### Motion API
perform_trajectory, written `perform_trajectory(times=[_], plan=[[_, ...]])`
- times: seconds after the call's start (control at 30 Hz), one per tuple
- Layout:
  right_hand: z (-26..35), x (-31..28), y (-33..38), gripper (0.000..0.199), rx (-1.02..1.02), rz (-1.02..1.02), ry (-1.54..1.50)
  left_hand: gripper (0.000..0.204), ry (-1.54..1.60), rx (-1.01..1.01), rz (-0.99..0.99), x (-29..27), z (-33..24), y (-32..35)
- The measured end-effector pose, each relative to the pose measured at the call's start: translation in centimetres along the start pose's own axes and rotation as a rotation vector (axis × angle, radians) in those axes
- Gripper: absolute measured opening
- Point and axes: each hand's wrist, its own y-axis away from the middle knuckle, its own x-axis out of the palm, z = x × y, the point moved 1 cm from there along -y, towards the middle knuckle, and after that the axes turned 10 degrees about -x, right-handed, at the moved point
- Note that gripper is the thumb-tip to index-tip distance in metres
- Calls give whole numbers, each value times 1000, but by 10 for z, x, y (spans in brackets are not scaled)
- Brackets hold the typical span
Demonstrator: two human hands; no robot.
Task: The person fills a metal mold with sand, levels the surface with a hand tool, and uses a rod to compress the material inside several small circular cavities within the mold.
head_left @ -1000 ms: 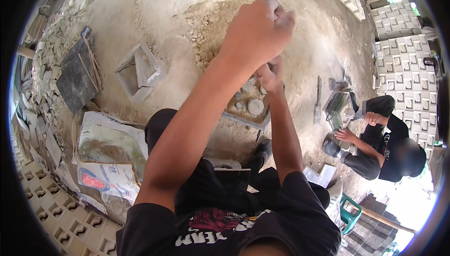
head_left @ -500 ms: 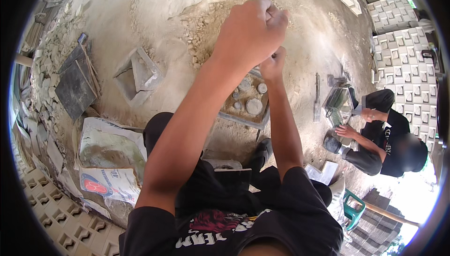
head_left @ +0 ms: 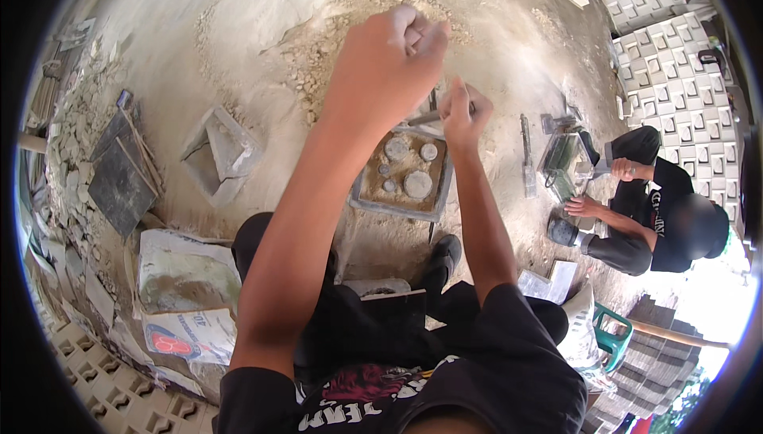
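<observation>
Centrally, one square grey frame (head_left: 397, 211) holding five round grey pieces (head_left: 417, 185); two curled hands.
Head view: left hand (head_left: 388, 68), fist-like, raised; right hand (head_left: 467, 114), fingers folded in, near the frame's far right corner; whether either grip pinches anything, cannot tell. Frame on dusty floor (head_left: 517, 60), between the forearms; co-worker (head_left: 671, 215) seated at right.

Upper centre: one left hand (head_left: 385, 76), one right hand (head_left: 466, 120). Centre: one square frame (head_left: 446, 186) with five discs (head_left: 418, 184) in it. Left of centre: one grey frame (head_left: 236, 173). Far left: dark boards (head_left: 118, 189), perhaps two; their overlap makes counting unsure. Right: one co-worker (head_left: 674, 223). Lower right: one green stool (head_left: 613, 342).
</observation>
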Motion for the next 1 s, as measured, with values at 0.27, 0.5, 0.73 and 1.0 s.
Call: perform_trajectory(times=[0.27,0.5,0.73,1.0], plan=[[-6,-22,-2,48,-28,18,13,37,-4,75,-7,9,1,-6],[-13,-35,-5,47,-73,29,104,39,-54,37,9,13,2,-1],[-12,-52,-8,48,-70,-8,70,39,-47,98,-25,23,9,-7],[-13,-75,-8,49,-40,53,89,38,-7,100,31,31,14,-7]])
